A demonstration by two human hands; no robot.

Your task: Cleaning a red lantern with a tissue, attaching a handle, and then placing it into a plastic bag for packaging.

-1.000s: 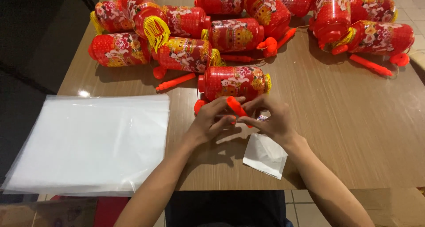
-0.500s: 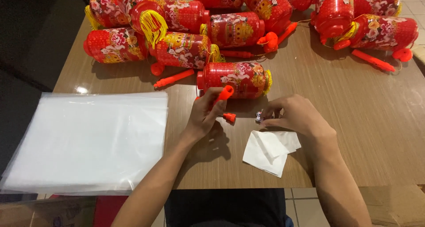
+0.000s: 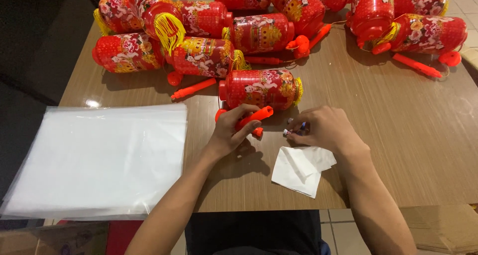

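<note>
Since a moment ago the right hand (image 3: 326,130) has slid closer in toward the left one, and the orange handle (image 3: 254,117) has dropped from pointing up to lying nearly level, its free end aimed right. The left hand (image 3: 230,130) has its fingers curled round that handle, thumb on top, gripping it just in front of the nearest lantern (image 3: 260,89). The right hand lies palm down on the wooden table (image 3: 398,150), its fingertips pressed together in a pinch on some tiny metal bits (image 3: 290,130); what they are is too small to tell, and I count two or three specks. Just under that hand lies one crumpled white paper (image 3: 301,169), close to the table's near edge.

Lanterns: red plastic ones with gold tassels, all on their sides across the far half of the table. I make out about twelve, though the pile overlaps and some are cut off at the top, so the count is rough. Loose orange handles lie among them, four that I can see clear of the hands, one of them (image 3: 193,88) just left of the nearest lantern. To the left sits one stack of clear plastic bags (image 3: 99,158), well apart from both hands
</note>
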